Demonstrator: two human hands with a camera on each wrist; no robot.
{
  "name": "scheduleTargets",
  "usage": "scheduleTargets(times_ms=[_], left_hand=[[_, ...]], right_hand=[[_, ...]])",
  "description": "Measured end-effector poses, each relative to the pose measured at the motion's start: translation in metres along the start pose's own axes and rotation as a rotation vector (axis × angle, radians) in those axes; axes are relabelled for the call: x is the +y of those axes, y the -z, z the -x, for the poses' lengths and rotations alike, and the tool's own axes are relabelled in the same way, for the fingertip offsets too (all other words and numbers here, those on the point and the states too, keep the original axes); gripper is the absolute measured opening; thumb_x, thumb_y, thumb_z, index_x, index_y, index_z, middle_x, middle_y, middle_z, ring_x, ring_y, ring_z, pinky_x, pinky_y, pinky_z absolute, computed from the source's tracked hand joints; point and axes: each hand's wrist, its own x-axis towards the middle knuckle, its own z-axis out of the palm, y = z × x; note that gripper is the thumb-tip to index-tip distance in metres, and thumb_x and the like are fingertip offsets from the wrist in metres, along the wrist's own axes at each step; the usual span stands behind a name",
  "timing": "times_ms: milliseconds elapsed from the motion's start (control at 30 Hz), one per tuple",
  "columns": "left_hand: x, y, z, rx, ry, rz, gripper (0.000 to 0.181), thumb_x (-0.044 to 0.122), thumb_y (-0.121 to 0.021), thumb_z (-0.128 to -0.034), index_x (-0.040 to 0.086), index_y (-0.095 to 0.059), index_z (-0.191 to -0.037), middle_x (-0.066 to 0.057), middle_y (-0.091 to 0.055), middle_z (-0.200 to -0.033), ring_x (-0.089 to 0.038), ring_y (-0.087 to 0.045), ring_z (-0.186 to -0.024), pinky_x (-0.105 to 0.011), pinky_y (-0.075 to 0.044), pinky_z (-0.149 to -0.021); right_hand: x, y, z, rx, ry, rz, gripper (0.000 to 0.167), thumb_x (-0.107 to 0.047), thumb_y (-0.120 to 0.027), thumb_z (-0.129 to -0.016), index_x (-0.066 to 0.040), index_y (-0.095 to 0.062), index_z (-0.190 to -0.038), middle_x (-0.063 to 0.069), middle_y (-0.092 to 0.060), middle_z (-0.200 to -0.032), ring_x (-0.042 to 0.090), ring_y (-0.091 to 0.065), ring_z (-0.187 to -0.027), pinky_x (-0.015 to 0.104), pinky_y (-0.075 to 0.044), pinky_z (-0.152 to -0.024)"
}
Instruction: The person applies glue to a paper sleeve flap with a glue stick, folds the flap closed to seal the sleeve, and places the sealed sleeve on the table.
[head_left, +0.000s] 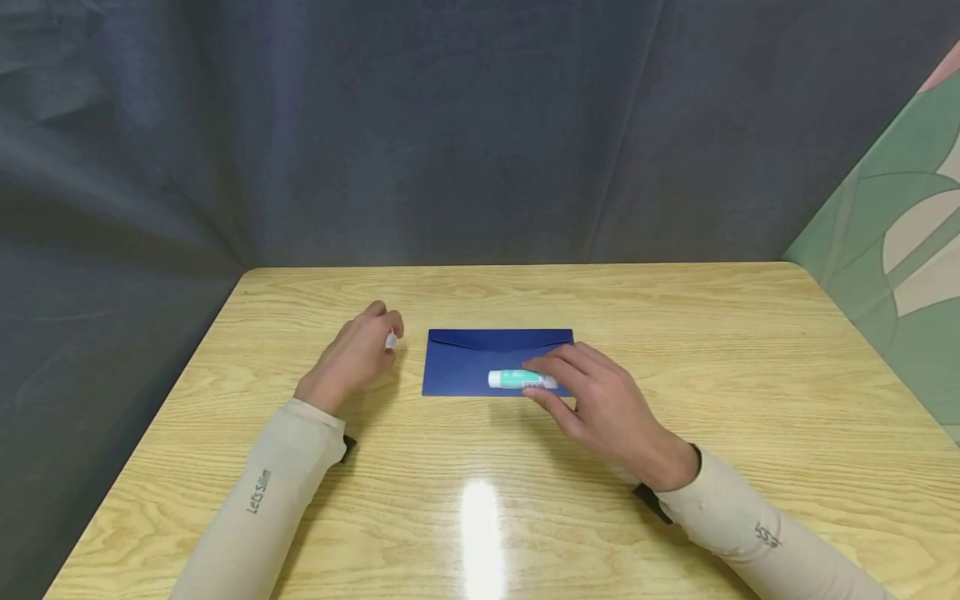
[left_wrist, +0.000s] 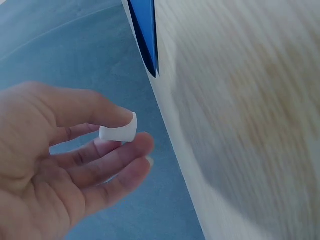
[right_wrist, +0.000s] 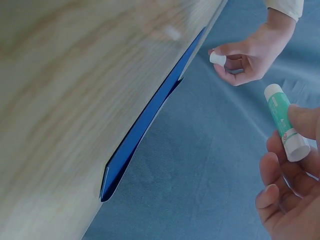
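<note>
A glue stick [head_left: 517,379] with a white and green body is pinched between the thumb and fingers of my right hand [head_left: 603,408], held above the lower part of a dark blue envelope [head_left: 465,367]. My left hand [head_left: 356,354], to the left of the envelope, pinches a small white cap [left_wrist: 120,131] between thumb and fingers. Lying flat on the table, the envelope has its flap [head_left: 502,337] along the far side. In the right wrist view the glue stick [right_wrist: 281,112] points toward the left hand, with a gap between it and the cap [right_wrist: 217,58].
The wood-grain table [head_left: 675,333] stretches around the envelope on all sides. Dark grey-blue cloth [head_left: 450,133] hangs behind it and on the left. A green leaf-patterned surface [head_left: 892,250] borders the right side.
</note>
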Motion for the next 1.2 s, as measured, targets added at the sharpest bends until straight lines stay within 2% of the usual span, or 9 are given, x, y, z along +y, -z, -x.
scheduleTargets(times_ms=[200, 400, 600, 733, 933, 1067, 1200], left_hand=[[0.009, 0.002, 0.001, -0.004, -0.056, 0.044, 0.024, -0.004, -0.068, -0.0843, 0.002, -0.068, -0.108, -0.011, -0.058, -0.101, -0.024, -0.06, -0.086, -0.037, -0.054, -0.079], [0.033, 0.007, 0.002, -0.073, -0.11, 0.167, 0.022, -0.001, -0.068, -0.0849, 0.004, -0.069, -0.106, -0.006, -0.06, -0.1, -0.021, -0.061, -0.09, -0.034, -0.053, -0.08], [0.053, 0.005, 0.007, -0.117, -0.143, 0.184, 0.021, 0.004, -0.068, -0.0885, 0.006, -0.071, -0.109, -0.002, -0.059, -0.099, -0.019, -0.06, -0.088, -0.029, -0.051, -0.077], [0.062, 0.002, 0.011, -0.105, -0.195, 0.188, 0.021, 0.003, -0.071, -0.0877, 0.006, -0.071, -0.109, -0.002, -0.06, -0.098, -0.02, -0.061, -0.086, -0.027, -0.05, -0.075], [0.072, -0.003, 0.013, -0.071, -0.285, 0.179, 0.019, 0.003, -0.073, -0.086, 0.007, -0.073, -0.104, -0.002, -0.063, -0.099, -0.014, -0.058, -0.077, -0.024, -0.049, -0.071], [0.078, -0.006, 0.015, -0.066, -0.307, 0.198, 0.02, 0.005, -0.074, -0.0862, 0.009, -0.074, -0.105, -0.001, -0.064, -0.098, -0.011, -0.055, -0.074, -0.022, -0.048, -0.069], [0.083, -0.007, 0.017, -0.065, -0.314, 0.231, 0.028, 0.005, -0.074, -0.0867, 0.009, -0.072, -0.114, -0.001, -0.065, -0.098, -0.011, -0.058, -0.075, -0.02, -0.049, -0.068]], right_hand=[[0.0, 0.0, 0.0, 0.007, 0.001, -0.003, 0.027, -0.029, -0.074, -0.089, -0.013, -0.072, -0.111, -0.001, -0.07, -0.102, 0.015, -0.065, -0.094, 0.033, -0.056, -0.082], [0.001, 0.001, -0.001, 0.003, -0.002, 0.002, 0.026, -0.029, -0.075, -0.089, -0.013, -0.072, -0.11, 0.0, -0.07, -0.102, 0.015, -0.065, -0.093, 0.033, -0.056, -0.081], [0.0, 0.001, -0.001, -0.005, -0.013, -0.001, 0.027, -0.029, -0.076, -0.088, -0.013, -0.072, -0.11, -0.001, -0.07, -0.102, 0.014, -0.064, -0.093, 0.033, -0.056, -0.081], [0.0, 0.001, 0.0, -0.003, -0.011, -0.001, 0.028, -0.029, -0.076, -0.088, -0.013, -0.072, -0.11, -0.001, -0.069, -0.101, 0.014, -0.064, -0.092, 0.033, -0.056, -0.081], [0.0, 0.0, -0.001, 0.007, -0.002, -0.001, 0.028, -0.028, -0.077, -0.086, -0.013, -0.072, -0.11, 0.0, -0.07, -0.101, 0.015, -0.065, -0.091, 0.035, -0.056, -0.079], [0.0, 0.0, 0.0, 0.004, -0.003, 0.0, 0.029, -0.028, -0.077, -0.087, -0.013, -0.072, -0.11, 0.0, -0.07, -0.101, 0.015, -0.065, -0.091, 0.034, -0.057, -0.079], [0.0, 0.001, 0.0, -0.004, -0.006, -0.002, 0.028, -0.028, -0.076, -0.088, -0.013, -0.072, -0.11, 0.0, -0.07, -0.102, 0.014, -0.064, -0.092, 0.034, -0.056, -0.079]])
